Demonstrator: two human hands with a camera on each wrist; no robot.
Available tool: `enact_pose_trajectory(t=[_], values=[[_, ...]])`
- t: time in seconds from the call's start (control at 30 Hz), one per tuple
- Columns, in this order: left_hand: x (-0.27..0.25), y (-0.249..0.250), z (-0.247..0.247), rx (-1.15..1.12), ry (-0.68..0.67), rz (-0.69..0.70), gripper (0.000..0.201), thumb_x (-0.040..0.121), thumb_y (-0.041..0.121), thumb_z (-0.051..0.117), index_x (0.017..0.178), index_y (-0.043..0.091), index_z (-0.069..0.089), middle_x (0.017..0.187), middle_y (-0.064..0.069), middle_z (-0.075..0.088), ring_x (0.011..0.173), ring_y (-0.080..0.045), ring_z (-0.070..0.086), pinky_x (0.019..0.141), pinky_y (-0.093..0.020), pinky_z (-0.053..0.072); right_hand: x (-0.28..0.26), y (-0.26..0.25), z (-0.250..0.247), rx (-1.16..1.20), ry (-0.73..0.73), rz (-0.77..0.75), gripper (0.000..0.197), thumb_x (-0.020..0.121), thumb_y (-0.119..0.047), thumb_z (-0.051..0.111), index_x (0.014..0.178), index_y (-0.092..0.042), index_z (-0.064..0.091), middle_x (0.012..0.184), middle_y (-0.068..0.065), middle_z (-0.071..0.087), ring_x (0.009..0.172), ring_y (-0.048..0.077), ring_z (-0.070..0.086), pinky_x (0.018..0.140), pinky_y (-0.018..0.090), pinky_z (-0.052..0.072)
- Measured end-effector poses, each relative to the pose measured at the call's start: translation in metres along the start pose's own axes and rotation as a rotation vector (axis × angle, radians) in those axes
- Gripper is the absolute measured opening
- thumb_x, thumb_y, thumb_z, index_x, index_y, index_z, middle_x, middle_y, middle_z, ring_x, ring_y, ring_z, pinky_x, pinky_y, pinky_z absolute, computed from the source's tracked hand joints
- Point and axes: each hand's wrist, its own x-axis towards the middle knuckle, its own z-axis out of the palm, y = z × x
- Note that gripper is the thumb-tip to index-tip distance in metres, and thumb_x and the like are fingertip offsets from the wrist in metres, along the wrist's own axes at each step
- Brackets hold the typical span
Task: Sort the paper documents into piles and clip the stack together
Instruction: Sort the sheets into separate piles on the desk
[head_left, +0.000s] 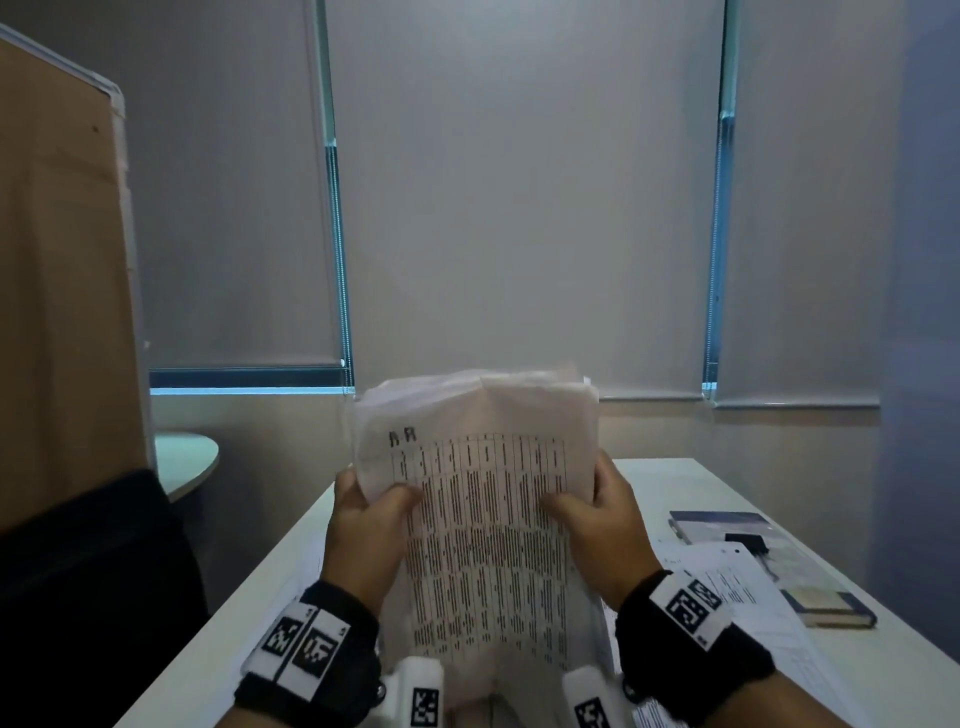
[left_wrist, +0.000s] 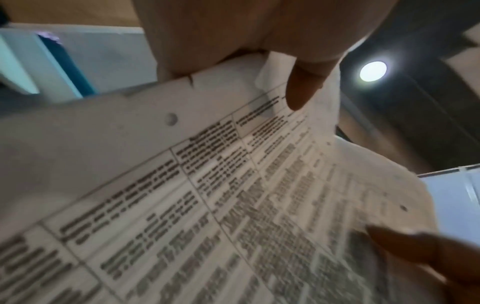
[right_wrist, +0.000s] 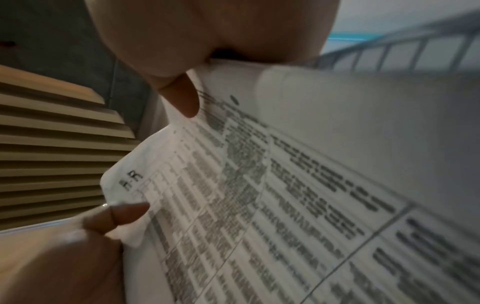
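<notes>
Both hands (head_left: 363, 525) (head_left: 602, 519) clasped paper stack (head_left: 483, 519) upright above table (head_left: 779, 691) | unclipped | black clip (head_left: 748, 544) idle right of stack

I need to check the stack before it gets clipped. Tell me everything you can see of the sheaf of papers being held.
The sheaf of papers is white, thin and creased, its front sheet printed with a dense table headed by two large letters. It stands upright above the table, top edges uneven, gripped at its sides by the left hand and right hand.
</notes>
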Motion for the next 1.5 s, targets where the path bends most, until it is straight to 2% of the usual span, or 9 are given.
enact_pose_trajectory(t=[0.23, 0.53, 0.67, 0.83, 0.93, 1.03, 1.17, 1.33, 1.5], values=[[-0.014, -0.042, -0.015, 0.115, -0.096, -0.170, 0.017, 0.097, 0.010, 0.058, 0.098, 0.014, 0.074, 0.088, -0.003, 0.080, 0.087, -0.028, 0.075, 0.088, -0.046, 0.056, -0.029, 0.034, 0.001, -0.036, 0.015, 0.149, 0.033, 0.089, 0.001, 0.056, 0.108, -0.025, 0.064, 0.101, -0.007, 0.074, 0.094, 0.013, 0.069, 0.084, 0.042, 0.058], [-0.026, -0.060, 0.013, 0.052, -0.022, -0.161, 0.015, 0.090, 0.027, 0.067, 0.105, 0.024, 0.068, 0.100, 0.002, 0.077, 0.098, -0.024, 0.072, 0.093, -0.047, 0.055, -0.026, 0.034, 0.024, -0.155, 0.080, 0.235, 0.016, 0.085, -0.002, 0.055, 0.095, -0.015, 0.054, 0.087, 0.011, 0.065, 0.067, 0.019, 0.060, 0.056, 0.035, 0.052], [-0.031, -0.074, 0.008, 0.137, -0.084, -0.125, 0.009, 0.094, 0.017, 0.067, 0.098, 0.025, 0.069, 0.089, 0.008, 0.077, 0.093, -0.020, 0.072, 0.082, -0.037, 0.055, -0.035, 0.055, 0.021, -0.193, 0.016, 0.279, 0.029, 0.078, 0.006, 0.047, 0.096, -0.014, 0.057, 0.088, 0.019, 0.065, 0.062, 0.024, 0.057, 0.052, 0.034, 0.049], [-0.027, -0.060, 0.001, 0.193, 0.000, -0.029, 0.017, 0.096, 0.016, 0.064, 0.080, 0.016, 0.069, 0.075, 0.001, 0.071, 0.073, -0.022, 0.068, 0.063, -0.027, 0.048, -0.021, 0.040, 0.013, -0.172, -0.070, 0.213, 0.031, 0.067, -0.016, 0.055, 0.098, -0.016, 0.062, 0.095, 0.014, 0.069, 0.088, 0.033, 0.067, 0.077, 0.055, 0.057], [-0.019, -0.054, -0.019, 0.185, 0.065, -0.041, 0.024, 0.096, 0.019, 0.065, 0.073, 0.012, 0.067, 0.071, 0.001, 0.068, 0.070, -0.022, 0.063, 0.067, -0.029, 0.046, -0.006, 0.032, -0.008, -0.106, -0.214, 0.263, 0.032, 0.068, -0.029, 0.069, 0.091, -0.009, 0.058, 0.095, 0.014, 0.068, 0.081, 0.021, 0.069, 0.071, 0.037, 0.059], [-0.006, -0.058, -0.052, 0.172, 0.172, -0.117, 0.022, 0.094, 0.021, 0.069, 0.078, 0.006, 0.068, 0.080, -0.009, 0.068, 0.070, -0.020, 0.059, 0.072, -0.033, 0.046, 0.008, 0.041, -0.043, -0.477, -0.391, 0.309, 0.031, 0.074, -0.027, 0.079, 0.093, -0.018, 0.056, 0.101, 0.000, 0.063, 0.079, 0.009, 0.059, 0.067, 0.018, 0.046], [-0.001, -0.064, -0.095, 0.100, 0.286, -0.204, 0.019, 0.093, 0.019, 0.071, 0.098, 0.001, 0.069, 0.107, -0.015, 0.068, 0.094, -0.023, 0.060, 0.089, -0.037, 0.045, 0.014, 0.075, -0.086, -1.294, -0.611, 0.408, 0.052, 0.085, -0.033, 0.068, 0.129, -0.019, 0.045, 0.130, 0.003, 0.051, 0.111, 0.020, 0.057, 0.091, 0.028, 0.047], [0.008, -0.105, -0.143, -0.014, 0.377, -0.302, 0.066, 0.079, 0.045, 0.081, 0.118, -0.006, 0.066, 0.123, -0.022, 0.068, 0.109, -0.037, 0.066, 0.098, -0.038, 0.048, 0.008, 0.105, -0.101, -1.494, -0.702, 0.535, 0.070, 0.075, -0.034, 0.079, 0.131, -0.008, 0.045, 0.127, 0.009, 0.057, 0.112, 0.026, 0.059, 0.092, 0.031, 0.050], [0.005, -0.112, -0.149, -0.146, 0.407, -0.316, 0.047, 0.102, 0.022, 0.054, 0.139, -0.006, 0.050, 0.142, -0.029, 0.052, 0.132, -0.045, 0.051, 0.095, -0.038, 0.042, 0.012, 0.105, -0.099, -1.579, -0.668, 0.512, 0.063, 0.067, -0.043, 0.082, 0.115, -0.016, 0.051, 0.107, 0.004, 0.061, 0.089, 0.022, 0.061, 0.077, 0.030, 0.052]])
